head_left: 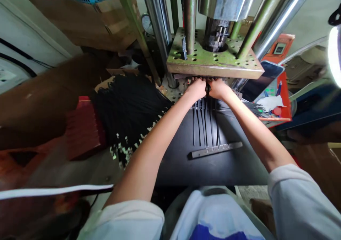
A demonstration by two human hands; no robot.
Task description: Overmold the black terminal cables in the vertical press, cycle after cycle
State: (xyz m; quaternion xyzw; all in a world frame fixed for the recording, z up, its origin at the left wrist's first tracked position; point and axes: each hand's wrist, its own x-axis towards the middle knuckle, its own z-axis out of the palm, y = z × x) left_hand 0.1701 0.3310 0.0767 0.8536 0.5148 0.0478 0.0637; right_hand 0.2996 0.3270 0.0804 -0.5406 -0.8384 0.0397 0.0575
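Note:
Both arms reach forward to the narrow space under the press's upper plate (215, 70). My left hand (197, 87) and my right hand (217, 88) sit close together there, their fingers curled. Whatever the fingers grip is hidden by the hands and the plate. Several thin black cables (204, 126) hang out toward me from just below the hands and lie on the dark work surface (213, 169). A slim metal bar (217, 149) with notches rests across the surface in front of the cable ends.
A large heap of black cables (128, 108) with pale ends lies on the left, beside a red box (84, 129). On the right are more black strands (252, 108), an orange-red tray (285, 97) and a dark flat panel (262, 78). Steel columns (161, 30) flank the press.

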